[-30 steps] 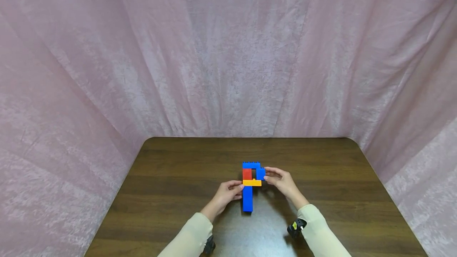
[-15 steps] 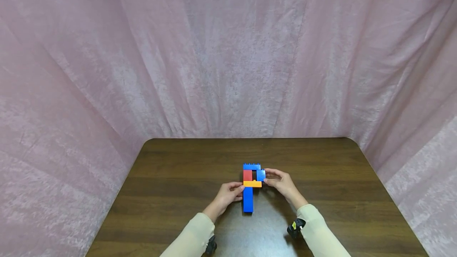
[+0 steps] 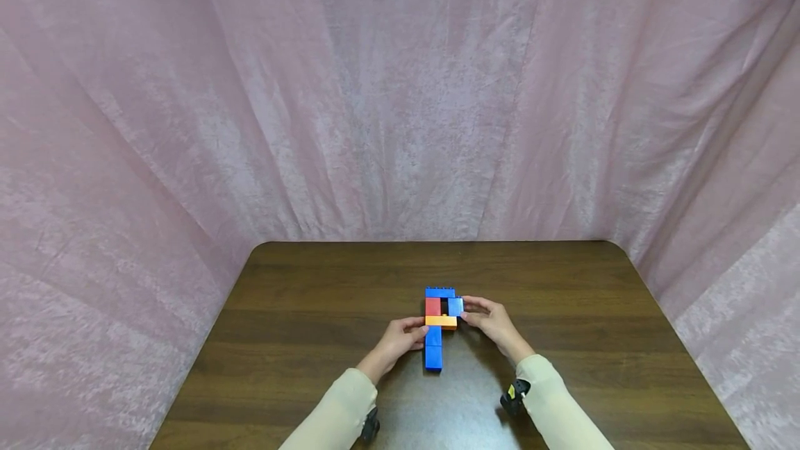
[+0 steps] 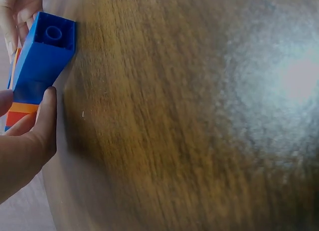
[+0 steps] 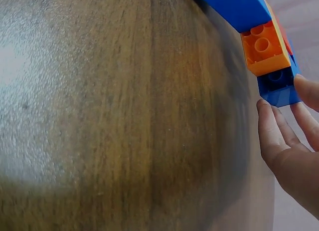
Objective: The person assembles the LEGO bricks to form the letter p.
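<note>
Toy building bricks form a P-like shape near the table's middle. Its stem is blue bricks (image 3: pixel 433 357) with a seam across, hollow at the near end in the left wrist view. Above the stem lie an orange brick (image 3: pixel 440 321), a red brick (image 3: pixel 432 306) and a long blue brick (image 3: pixel 440 292) with studs facing away. My left hand (image 3: pixel 396 344) grips the build from the left, where stem and orange brick meet. On the right, my right hand (image 3: pixel 497 326) pinches a blue brick (image 3: pixel 455 307), hollow underneath in the right wrist view. Whether it is joined to the orange brick I cannot tell.
The brown wooden table (image 3: pixel 312 297) has rounded far corners. Pink curtains (image 3: pixel 400 103) hang behind it and at both sides. A small black device (image 3: pixel 515 398) is worn at the right wrist, another (image 3: pixel 370 425) at the left.
The build has tipped slightly: the stem's seam and the orange brick's lower edge show more plainly now. Both hands keep their holds and have barely moved.
</note>
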Demonstrator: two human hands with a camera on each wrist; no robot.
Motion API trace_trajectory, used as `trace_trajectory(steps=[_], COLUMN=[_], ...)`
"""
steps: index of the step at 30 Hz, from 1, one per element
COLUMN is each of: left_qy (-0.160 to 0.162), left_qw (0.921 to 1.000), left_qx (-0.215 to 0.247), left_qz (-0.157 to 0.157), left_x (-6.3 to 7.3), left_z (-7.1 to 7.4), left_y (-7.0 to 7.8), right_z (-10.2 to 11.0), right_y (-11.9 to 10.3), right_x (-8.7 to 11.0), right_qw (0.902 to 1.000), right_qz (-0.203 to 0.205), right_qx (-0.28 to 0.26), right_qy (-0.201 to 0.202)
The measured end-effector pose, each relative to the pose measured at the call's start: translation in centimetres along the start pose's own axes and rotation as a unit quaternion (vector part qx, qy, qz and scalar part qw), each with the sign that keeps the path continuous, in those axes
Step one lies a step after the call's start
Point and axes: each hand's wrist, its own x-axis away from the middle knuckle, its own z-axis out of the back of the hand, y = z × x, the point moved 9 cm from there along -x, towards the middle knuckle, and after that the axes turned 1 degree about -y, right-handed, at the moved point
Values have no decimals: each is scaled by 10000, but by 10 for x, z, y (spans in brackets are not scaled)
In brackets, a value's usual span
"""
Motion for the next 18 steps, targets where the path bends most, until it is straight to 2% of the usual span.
trace_trajectory(steps=[7, 18], left_qy=[23, -3], left_qw=[9997, 9987], left_qx=[-212, -493], left_qz=[79, -133], left_x=[-3, -2], left_z=[0, -1], left_y=[-1, 5], right_z=[1, -2], right_y=[8, 11], right_x=[-4, -6], right_qw=[9997, 9987], right_qz=[-152, -209], right_qx=[157, 444], right_qy=[77, 166])
